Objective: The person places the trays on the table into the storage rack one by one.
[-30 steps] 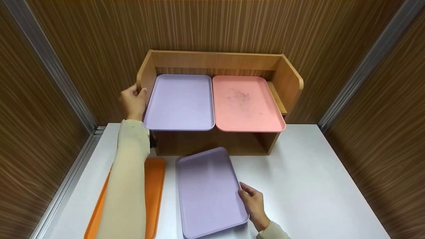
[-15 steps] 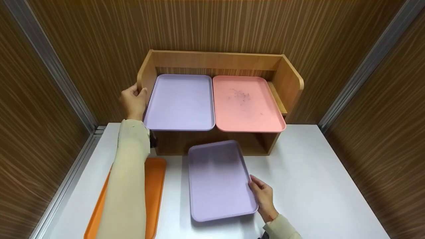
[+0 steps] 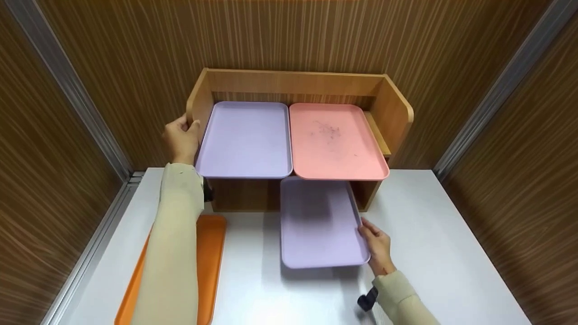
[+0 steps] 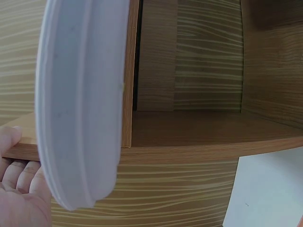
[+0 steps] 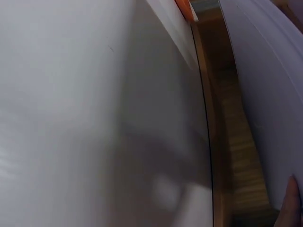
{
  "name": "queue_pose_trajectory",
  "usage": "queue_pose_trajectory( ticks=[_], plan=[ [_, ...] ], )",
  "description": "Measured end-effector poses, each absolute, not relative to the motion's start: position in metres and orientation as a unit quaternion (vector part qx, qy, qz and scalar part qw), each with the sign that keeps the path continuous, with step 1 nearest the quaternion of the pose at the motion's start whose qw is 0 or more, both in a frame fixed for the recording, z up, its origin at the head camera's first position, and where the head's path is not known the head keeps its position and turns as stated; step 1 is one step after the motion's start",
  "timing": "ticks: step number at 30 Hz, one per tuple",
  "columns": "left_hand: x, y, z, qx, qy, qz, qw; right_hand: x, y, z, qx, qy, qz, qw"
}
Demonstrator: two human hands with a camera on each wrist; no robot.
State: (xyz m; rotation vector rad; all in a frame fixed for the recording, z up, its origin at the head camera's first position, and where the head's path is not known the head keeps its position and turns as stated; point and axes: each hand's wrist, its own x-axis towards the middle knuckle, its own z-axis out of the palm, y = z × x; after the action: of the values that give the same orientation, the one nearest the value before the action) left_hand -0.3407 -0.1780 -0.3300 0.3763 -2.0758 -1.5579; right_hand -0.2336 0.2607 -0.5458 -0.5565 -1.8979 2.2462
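Observation:
My right hand pinches the right edge of a purple tray. That tray is raised over the table, its far end at the opening of the wooden shelf's lower compartment, under a pink tray. With thumb and fingers, my left hand grips the front edge of the shelf's left side panel. On the shelf's upper level lie another purple tray at left and the pink tray, with dark marks, at right. In the right wrist view, the held tray's underside and a fingertip show.
An orange tray lies on the white table at the left, partly hidden by my left sleeve. Both upper trays stick out past the shelf's front. Wood-patterned walls stand behind and at both sides.
My right hand has carried the purple tray rightward and away from me, from over the table to the lower compartment's opening, turning it straighter. The left hand has stayed on the side panel.

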Motion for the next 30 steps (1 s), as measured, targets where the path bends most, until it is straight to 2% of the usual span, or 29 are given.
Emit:
queue_pose_trajectory(
  ticks=[5,16,30],
  plan=[
    [-0.339,-0.179,-0.33,0.135,-0.762,-0.58,0.254,-0.253,0.27,-0.542,-0.187,-0.632,0.749,0.07],
    [-0.339,-0.183,-0.331,0.14,-0.771,-0.568,0.253,-0.295,0.269,-0.537,-0.162,-0.63,0.752,0.104],
    [-0.34,-0.18,-0.332,0.136,-0.762,-0.581,0.251,-0.316,0.274,-0.536,-0.133,-0.669,0.721,0.124]
  ],
)
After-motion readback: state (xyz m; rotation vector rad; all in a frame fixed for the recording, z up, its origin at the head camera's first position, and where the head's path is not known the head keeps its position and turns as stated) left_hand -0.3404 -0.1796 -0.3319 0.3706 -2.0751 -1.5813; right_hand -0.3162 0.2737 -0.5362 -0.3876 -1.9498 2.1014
